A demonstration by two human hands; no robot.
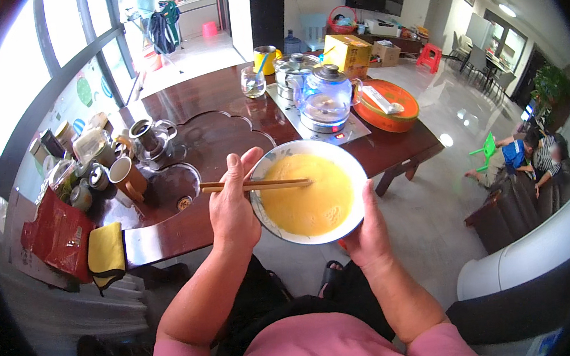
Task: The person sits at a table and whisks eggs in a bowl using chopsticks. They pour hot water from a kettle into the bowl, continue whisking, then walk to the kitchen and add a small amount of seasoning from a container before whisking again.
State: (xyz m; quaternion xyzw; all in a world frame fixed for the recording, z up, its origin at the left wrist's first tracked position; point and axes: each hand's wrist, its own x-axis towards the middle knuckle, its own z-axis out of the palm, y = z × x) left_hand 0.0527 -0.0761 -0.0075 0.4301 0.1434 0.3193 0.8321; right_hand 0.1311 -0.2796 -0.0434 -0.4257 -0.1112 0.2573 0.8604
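Note:
A white bowl (358, 172) with a blue rim and a leaf pattern holds a yellow liquid (312, 208) that looks like beaten egg, with a patch of bubbles near its lower side. My left hand (232, 202) grips a pair of wooden chopsticks (260, 184), whose tips reach into the liquid, and its fingers are at the bowl's left edge. On the other side my right hand (371, 226) holds the bowl by its right rim, its fingers hidden beneath. The bowl is in the air in front of the near edge of a dark wooden tea table (213, 156).
A glass kettle (326, 94), lit blue, stands on a heating plate beside an orange round tin (389, 107). Cups, jars and a brown mug (127, 178) crowd the table's left end, near a yellow cloth (106, 252). Two people (529, 154) are at a dark sofa, far right.

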